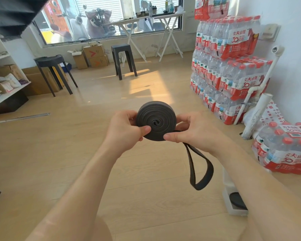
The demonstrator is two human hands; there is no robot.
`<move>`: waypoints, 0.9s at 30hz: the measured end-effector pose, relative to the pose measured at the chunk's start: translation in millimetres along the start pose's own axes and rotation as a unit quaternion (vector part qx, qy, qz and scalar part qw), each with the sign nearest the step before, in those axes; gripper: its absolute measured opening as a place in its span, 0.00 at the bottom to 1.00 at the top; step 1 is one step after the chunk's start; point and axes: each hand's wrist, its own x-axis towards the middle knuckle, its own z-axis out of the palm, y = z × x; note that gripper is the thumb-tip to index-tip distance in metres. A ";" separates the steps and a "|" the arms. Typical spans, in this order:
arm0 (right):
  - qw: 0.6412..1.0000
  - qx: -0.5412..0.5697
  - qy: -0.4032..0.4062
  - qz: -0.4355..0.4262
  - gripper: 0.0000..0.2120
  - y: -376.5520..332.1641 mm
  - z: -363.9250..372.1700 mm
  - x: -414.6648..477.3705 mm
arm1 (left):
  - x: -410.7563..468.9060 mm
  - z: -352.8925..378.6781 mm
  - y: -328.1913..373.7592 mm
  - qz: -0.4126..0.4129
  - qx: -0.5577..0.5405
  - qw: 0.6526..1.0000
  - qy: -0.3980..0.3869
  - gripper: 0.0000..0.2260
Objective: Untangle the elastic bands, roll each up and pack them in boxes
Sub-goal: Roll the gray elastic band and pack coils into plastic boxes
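A dark grey elastic band (156,120) is wound into a tight flat spiral, held upright in front of me above the floor. My left hand (124,130) grips its left edge, thumb pressed on the coil's face. My right hand (194,130) pinches its right and lower edge. The band's loose end hangs as a loop (201,168) below my right wrist. A white box (233,193) stands on the floor at the lower right, partly hidden by my right forearm, with a dark rolled band (237,200) inside it.
Stacked packs of water bottles (229,66) line the right wall, with another pack (285,148) on the floor nearby. Two black stools (54,66) (122,56) stand ahead, cardboard boxes (94,56) under the window, white shelves (5,87) at left.
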 end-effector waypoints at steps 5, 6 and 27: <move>0.999 0.014 0.033 -0.009 0.08 2.5 3.8 4.7 | -2.4 2.1 -3.0 -0.006 -0.044 0.999 -0.020 0.09; 0.998 0.033 0.044 -0.013 0.08 2.4 3.2 4.9 | -3.0 2.4 -3.2 -0.012 -0.093 0.995 -0.026 0.10; 0.996 -0.065 -0.054 -0.002 0.10 -2.8 -12.8 -1.0 | -2.3 -6.1 -0.1 -0.047 -0.182 0.981 -0.043 0.06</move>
